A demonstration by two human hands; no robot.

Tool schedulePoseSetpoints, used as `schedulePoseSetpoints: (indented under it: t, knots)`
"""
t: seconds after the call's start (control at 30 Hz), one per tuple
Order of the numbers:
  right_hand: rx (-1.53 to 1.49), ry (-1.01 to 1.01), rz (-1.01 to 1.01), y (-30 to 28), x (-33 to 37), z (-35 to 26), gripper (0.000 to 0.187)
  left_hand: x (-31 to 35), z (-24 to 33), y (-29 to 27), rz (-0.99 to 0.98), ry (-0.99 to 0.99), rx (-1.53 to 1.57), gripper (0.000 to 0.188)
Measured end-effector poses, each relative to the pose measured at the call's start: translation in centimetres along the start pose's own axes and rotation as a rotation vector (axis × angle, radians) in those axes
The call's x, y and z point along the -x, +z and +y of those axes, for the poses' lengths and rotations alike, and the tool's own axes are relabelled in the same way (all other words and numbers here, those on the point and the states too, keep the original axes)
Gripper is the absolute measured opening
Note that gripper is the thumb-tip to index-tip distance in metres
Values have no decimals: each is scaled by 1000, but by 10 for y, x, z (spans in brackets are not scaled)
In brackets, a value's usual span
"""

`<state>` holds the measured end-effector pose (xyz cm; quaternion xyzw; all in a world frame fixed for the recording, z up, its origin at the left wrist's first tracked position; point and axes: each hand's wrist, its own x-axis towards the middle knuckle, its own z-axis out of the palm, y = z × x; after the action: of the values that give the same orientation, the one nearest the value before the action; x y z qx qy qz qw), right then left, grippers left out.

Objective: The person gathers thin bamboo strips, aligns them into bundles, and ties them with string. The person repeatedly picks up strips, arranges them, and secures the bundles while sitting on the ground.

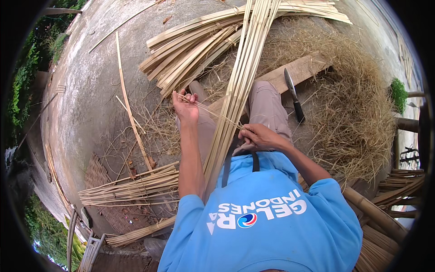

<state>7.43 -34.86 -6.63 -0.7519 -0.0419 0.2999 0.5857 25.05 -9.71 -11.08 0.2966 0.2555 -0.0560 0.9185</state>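
- A thin bamboo sliver (216,113) is held taut between two bare hands over the lap of a seated person in a blue shirt; the step in hand is judged to be the peeling of that fine strand off a long bundle of bamboo strips (240,81).
- The left hand (186,106) is raised at about ten o'clock of the lap, its fingers closed in a pinch on the sliver's far end.
- The right hand (258,136) is pressed against the bundle at lap level, its fingers clamped on the sliver's near end where it meets the strips.
- The sliver's long axis is laid from ten o'clock at the left hand to four o'clock at the right; its free tip is pointed toward ten o'clock.
- The bundle is run from the person's chest at six o'clock away to twelve o'clock, leaning slightly toward one, across the knees.
- The next move is judged to call for a steady pull kept in line with the grain, so that the strand is not snapped or thinned.
- A dark-handled knife (293,95) is left on a wooden board (297,70) at about two o'clock, apart from both hands.
- Split slats (190,50) are stacked at eleven o'clock, shavings (353,104) heaped at three, on the concrete floor (86,95).
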Motion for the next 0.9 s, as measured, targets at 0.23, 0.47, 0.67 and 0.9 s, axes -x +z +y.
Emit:
schedulePoseSetpoints:
  t: [0.23, 0.47, 0.67, 0.9]
  knots:
    - [-508, -65, 735, -107, 28, -20, 36, 38, -15, -34, -129, -67, -785, 93]
    - [-1051, -233, 897, -109, 22, 25, 27, 88, -39, -29, -481, -953, -792, 53]
    - [-1275, 233, 481, -27, -34, 39, 22, 81, 4, 3, -537, -942, -1015, 45]
    - [-712, 183, -247, -11, -50, 9, 25, 77, 43, 23, -400, -774, -1108, 48]
